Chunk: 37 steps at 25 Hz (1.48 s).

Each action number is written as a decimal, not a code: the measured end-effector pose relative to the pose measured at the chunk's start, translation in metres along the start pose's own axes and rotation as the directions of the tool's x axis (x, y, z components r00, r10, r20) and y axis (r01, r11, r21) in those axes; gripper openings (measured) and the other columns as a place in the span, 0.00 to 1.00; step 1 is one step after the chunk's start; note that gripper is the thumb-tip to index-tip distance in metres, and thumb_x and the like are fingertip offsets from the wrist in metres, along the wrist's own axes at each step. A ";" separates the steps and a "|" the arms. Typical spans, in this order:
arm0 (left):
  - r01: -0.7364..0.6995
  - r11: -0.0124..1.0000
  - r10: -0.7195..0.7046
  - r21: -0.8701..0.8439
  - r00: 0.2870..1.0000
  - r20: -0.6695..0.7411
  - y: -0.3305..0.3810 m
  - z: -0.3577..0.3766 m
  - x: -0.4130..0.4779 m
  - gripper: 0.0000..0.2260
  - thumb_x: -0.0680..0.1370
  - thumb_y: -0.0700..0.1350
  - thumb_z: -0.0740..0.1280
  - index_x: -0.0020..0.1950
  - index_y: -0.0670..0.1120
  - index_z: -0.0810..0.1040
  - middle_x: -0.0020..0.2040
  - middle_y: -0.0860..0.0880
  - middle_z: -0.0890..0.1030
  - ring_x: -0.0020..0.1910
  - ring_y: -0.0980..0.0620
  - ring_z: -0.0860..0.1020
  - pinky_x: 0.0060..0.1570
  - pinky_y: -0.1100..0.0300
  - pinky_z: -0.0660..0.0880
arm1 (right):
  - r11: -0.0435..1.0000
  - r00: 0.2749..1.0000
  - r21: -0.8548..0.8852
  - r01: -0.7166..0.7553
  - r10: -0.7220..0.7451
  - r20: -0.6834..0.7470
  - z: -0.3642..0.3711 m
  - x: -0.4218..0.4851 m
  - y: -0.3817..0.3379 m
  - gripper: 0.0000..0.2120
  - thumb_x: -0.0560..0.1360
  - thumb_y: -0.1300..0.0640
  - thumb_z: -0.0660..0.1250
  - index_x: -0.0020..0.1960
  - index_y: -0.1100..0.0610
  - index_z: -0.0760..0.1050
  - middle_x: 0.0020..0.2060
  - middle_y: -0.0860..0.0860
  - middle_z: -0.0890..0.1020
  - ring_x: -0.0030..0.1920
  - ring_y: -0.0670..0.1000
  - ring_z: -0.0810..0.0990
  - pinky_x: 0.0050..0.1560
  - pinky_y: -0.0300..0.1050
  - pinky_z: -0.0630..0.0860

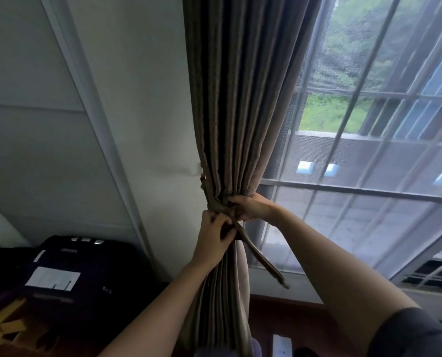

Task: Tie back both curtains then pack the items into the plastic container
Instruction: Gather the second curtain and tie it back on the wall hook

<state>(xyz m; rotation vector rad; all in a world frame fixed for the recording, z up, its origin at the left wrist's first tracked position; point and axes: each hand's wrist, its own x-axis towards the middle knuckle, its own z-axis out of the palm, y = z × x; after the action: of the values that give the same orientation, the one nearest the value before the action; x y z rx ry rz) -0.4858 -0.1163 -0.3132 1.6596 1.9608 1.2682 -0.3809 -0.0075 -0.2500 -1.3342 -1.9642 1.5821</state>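
Nearest the lens, at about five o'clock, a dark sleeve (418,333) covered the right upper arm, and both bare forearms reached up toward the middle of the view. Gathered into tight pleats, the brown curtain (238,99) hung from twelve o'clock down to six, against the white wall (142,99) on its nine o'clock side and the barred window (369,155) on its three o'clock side. At the cinched waist of the fabric the right hand (253,206) was clenched around the bunched folds and the band there. Just below it, toward seven o'clock, the left hand (214,240) pinched the tieback strap (261,258) between thumb and fingers, touching the curtain. One loose end of that strap trailed down toward five o'clock, hanging free in front of the window sill. A small hook (202,177) showed at the curtain's nine o'clock edge, just above the hands. Dark luggage (81,274) with a white label sat low at eight o'clock.
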 end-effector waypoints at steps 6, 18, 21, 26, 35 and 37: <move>0.157 0.978 -0.185 -0.140 0.957 -0.225 0.003 0.012 0.010 0.17 0.67 0.39 0.75 0.47 0.42 0.69 0.48 0.47 0.67 0.43 0.58 0.66 0.42 0.73 0.68 | 0.999 0.996 -0.014 0.042 -0.041 0.085 -0.001 -0.004 -0.006 0.30 0.65 0.45 0.68 0.62 0.61 0.74 0.53 0.62 0.82 0.48 0.55 0.81 0.56 0.49 0.79; 0.323 0.930 -0.364 -0.174 0.873 -0.326 0.011 0.022 0.021 0.22 0.64 0.46 0.76 0.52 0.40 0.74 0.46 0.42 0.81 0.47 0.41 0.79 0.45 0.54 0.74 | 0.998 0.991 0.029 0.056 -0.059 0.119 -0.010 -0.016 0.004 0.23 0.65 0.48 0.65 0.55 0.60 0.79 0.42 0.49 0.83 0.43 0.44 0.80 0.46 0.35 0.74; 0.318 0.930 -0.364 -0.182 0.858 -0.363 -0.002 0.008 0.025 0.20 0.65 0.43 0.76 0.52 0.38 0.74 0.46 0.39 0.82 0.47 0.38 0.79 0.43 0.55 0.71 | 0.975 0.990 0.222 0.032 -0.001 -0.140 0.013 -0.018 0.044 0.18 0.62 0.56 0.61 0.48 0.57 0.82 0.37 0.48 0.83 0.37 0.43 0.79 0.39 0.33 0.74; 0.302 0.946 -0.324 -0.120 0.869 -0.373 -0.029 -0.037 0.026 0.25 0.63 0.55 0.70 0.51 0.39 0.75 0.44 0.38 0.82 0.45 0.38 0.80 0.41 0.54 0.72 | 0.631 0.889 0.667 -0.396 0.445 0.107 0.073 0.029 0.082 0.12 0.79 0.48 0.58 0.50 0.58 0.71 0.47 0.55 0.78 0.39 0.50 0.78 0.31 0.39 0.69; 0.291 0.956 -0.289 -0.044 0.900 -0.327 -0.060 -0.083 0.052 0.23 0.65 0.50 0.74 0.54 0.39 0.77 0.47 0.40 0.83 0.48 0.42 0.81 0.41 0.63 0.68 | 0.264 0.941 0.960 0.091 0.292 -0.170 0.095 0.088 0.030 0.11 0.81 0.55 0.58 0.58 0.59 0.74 0.50 0.55 0.79 0.49 0.51 0.79 0.55 0.45 0.74; 0.308 0.951 -0.298 -0.024 0.895 -0.331 -0.068 -0.088 0.060 0.17 0.68 0.41 0.75 0.53 0.39 0.77 0.46 0.41 0.83 0.48 0.40 0.81 0.40 0.62 0.68 | 0.360 0.953 0.925 0.120 0.219 -0.209 0.090 0.101 0.013 0.10 0.80 0.54 0.59 0.51 0.59 0.76 0.48 0.58 0.81 0.49 0.54 0.80 0.54 0.47 0.77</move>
<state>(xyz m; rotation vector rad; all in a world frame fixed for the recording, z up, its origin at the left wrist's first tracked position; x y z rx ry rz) -0.6089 -0.0980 -0.2949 1.1403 2.3283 1.4709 -0.4920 0.0165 -0.3250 -0.9767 -0.5080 1.8796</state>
